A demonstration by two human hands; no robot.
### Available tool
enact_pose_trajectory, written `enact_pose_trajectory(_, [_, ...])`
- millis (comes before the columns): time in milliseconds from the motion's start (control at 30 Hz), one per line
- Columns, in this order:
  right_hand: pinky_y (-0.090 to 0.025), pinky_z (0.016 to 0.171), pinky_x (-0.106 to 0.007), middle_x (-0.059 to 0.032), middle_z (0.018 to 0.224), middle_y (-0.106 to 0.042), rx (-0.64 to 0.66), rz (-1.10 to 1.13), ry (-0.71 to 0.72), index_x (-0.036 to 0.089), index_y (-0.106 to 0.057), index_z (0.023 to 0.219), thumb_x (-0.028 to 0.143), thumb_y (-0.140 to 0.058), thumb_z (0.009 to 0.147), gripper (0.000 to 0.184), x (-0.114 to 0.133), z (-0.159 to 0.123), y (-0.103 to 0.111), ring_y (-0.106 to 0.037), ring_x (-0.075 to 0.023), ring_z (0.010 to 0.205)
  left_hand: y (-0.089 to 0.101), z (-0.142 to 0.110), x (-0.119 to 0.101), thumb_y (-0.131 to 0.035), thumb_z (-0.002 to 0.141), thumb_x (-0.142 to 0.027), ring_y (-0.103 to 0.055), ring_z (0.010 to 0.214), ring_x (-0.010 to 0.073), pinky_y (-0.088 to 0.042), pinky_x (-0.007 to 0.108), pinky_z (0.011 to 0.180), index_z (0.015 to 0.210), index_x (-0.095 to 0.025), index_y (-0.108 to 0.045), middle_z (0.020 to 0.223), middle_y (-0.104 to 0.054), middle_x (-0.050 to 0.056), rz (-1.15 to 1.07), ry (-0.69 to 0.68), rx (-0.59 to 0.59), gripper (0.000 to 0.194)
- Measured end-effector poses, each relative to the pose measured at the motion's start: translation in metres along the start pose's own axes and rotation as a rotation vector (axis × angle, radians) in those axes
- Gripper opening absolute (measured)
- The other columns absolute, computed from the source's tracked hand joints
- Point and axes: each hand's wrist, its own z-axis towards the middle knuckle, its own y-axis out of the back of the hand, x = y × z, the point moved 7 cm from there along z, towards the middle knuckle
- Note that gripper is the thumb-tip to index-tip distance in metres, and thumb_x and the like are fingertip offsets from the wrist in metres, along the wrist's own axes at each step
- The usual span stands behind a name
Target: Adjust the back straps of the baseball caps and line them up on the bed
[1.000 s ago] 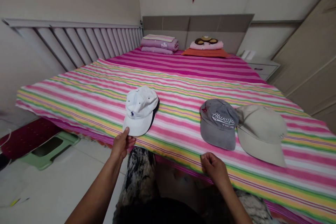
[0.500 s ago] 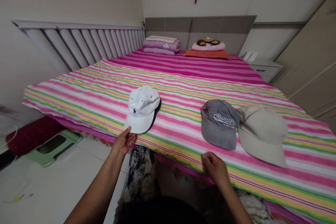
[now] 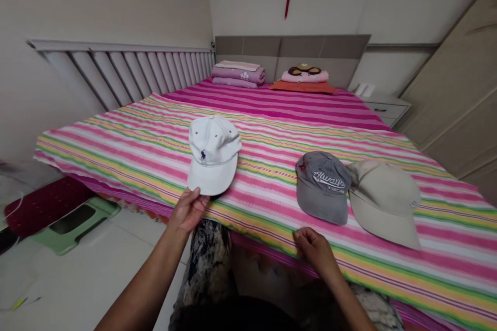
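A white baseball cap point(image 3: 214, 147) with a small dark logo is pinched at its brim by my left hand point(image 3: 189, 210), thumb on top. The brim is tilted up a little over the bed's front edge. Something dark point(image 3: 219, 195) shows under the brim; most of it is hidden. My right hand point(image 3: 315, 249) rests at the bed's edge, fingers curled in, with nothing seen in them. Beyond it lies a grey cap point(image 3: 323, 186) with white lettering. A beige cap point(image 3: 384, 201) lies to the right, touching the grey one.
A striped sheet point(image 3: 264, 165) covers the near part of the bed. Folded purple bedding point(image 3: 237, 76) and a pink and orange pile point(image 3: 305, 80) sit by the headboard point(image 3: 248, 44). A white rail point(image 3: 128, 70) runs along the left. On the floor stands a green stool point(image 3: 77, 227).
My left hand has lifted the white cap and tilted it up, so the dark thing beneath shows less at its right side. My right hand has hardly moved. The view has tipped up slightly.
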Motion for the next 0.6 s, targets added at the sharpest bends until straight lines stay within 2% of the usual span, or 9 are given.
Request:
enact_pose_trajectory(100, [-0.040, 0.047, -0.026, -0.0018, 0.054, -0.059, 0.083, 0.132, -0.001, 0.017, -0.053, 0.067, 0.057, -0.046, 0.073, 0.041, 0.020, 0.006, -0.010, -0.052, -0.0143, 0.047, -0.010, -0.023, 0.039, -0.059, 0.063, 0.001, -0.064, 0.074, 0.0154, -0.052, 0.024, 0.069, 0.094, -0.018, -0.061, 0.083, -0.070, 0.003, -0.017, 0.133, 0.145, 0.036])
enact_pose_trajectory(167, [-0.046, 0.059, -0.028, -0.0077, 0.076, -0.067, 0.152, 0.280, 0.017, 0.016, -0.059, 0.085, 0.058, -0.048, 0.073, 0.045, 0.042, 0.009, -0.017, -0.061, -0.0175, 0.067, -0.010, -0.041, 0.071, -0.067, 0.059, -0.004, -0.064, 0.080, 0.0177, -0.051, 0.026, 0.075, 0.092, -0.018, -0.062, 0.085, -0.069, 0.004, -0.021, 0.243, 0.205, 0.036])
enact_pose_trajectory(233, [-0.047, 0.074, -0.033, -0.0113, 0.096, -0.066, 0.274, 0.588, 0.052, 0.016, -0.059, 0.099, 0.058, -0.056, 0.069, 0.051, 0.069, 0.012, -0.024, -0.061, -0.0217, 0.087, -0.007, -0.059, 0.101, -0.073, 0.053, -0.009, -0.064, 0.083, 0.0197, -0.049, 0.027, 0.079, 0.087, -0.016, -0.064, 0.084, -0.069, 0.004, 0.001, 0.350, 0.273, 0.035])
enact_pose_trajectory(300, [-0.047, 0.077, -0.035, -0.0096, 0.097, -0.068, 0.300, 0.810, 0.062, 0.018, -0.059, 0.101, 0.056, -0.064, 0.063, 0.053, 0.088, 0.015, -0.026, -0.061, -0.0241, 0.090, -0.003, -0.075, 0.129, -0.075, 0.053, -0.015, -0.062, 0.090, 0.0235, -0.046, 0.031, 0.083, 0.086, -0.015, -0.064, 0.084, -0.069, 0.005, 0.040, 0.460, 0.357, 0.035])
enact_pose_trajectory(367, [-0.047, 0.079, -0.037, -0.0063, 0.092, -0.070, 0.254, 0.936, 0.043, 0.021, -0.060, 0.102, 0.048, -0.071, 0.059, 0.052, 0.094, 0.018, -0.025, -0.062, -0.0250, 0.087, 0.002, -0.087, 0.150, -0.074, 0.054, -0.016, -0.059, 0.096, 0.0258, -0.044, 0.033, 0.085, 0.092, -0.016, -0.064, 0.089, -0.068, 0.007, 0.052, 0.559, 0.432, 0.039])
enact_pose_trajectory(467, [-0.045, 0.084, -0.041, -0.0032, 0.092, -0.071, 0.193, 1.039, 0.001, 0.024, -0.056, 0.108, 0.039, -0.072, 0.061, 0.051, 0.088, 0.019, -0.027, -0.062, -0.0259, 0.091, 0.013, -0.094, 0.168, -0.071, 0.058, -0.016, -0.059, 0.096, 0.0247, -0.043, 0.035, 0.086, 0.096, -0.019, -0.063, 0.094, -0.067, 0.007, 0.034, 0.669, 0.471, 0.039])
enact_pose_trajectory(600, [-0.042, 0.088, -0.047, -0.0049, 0.093, -0.071, 0.187, 1.045, -0.052, 0.024, -0.058, 0.105, 0.043, -0.069, 0.063, 0.048, 0.075, 0.016, -0.029, -0.059, -0.0288, 0.099, 0.019, -0.084, 0.169, -0.067, 0.066, -0.028, -0.058, 0.098, 0.0248, -0.039, 0.036, 0.090, 0.090, -0.016, -0.064, 0.093, -0.067, 0.008, 0.012, 0.693, 0.454, 0.027])
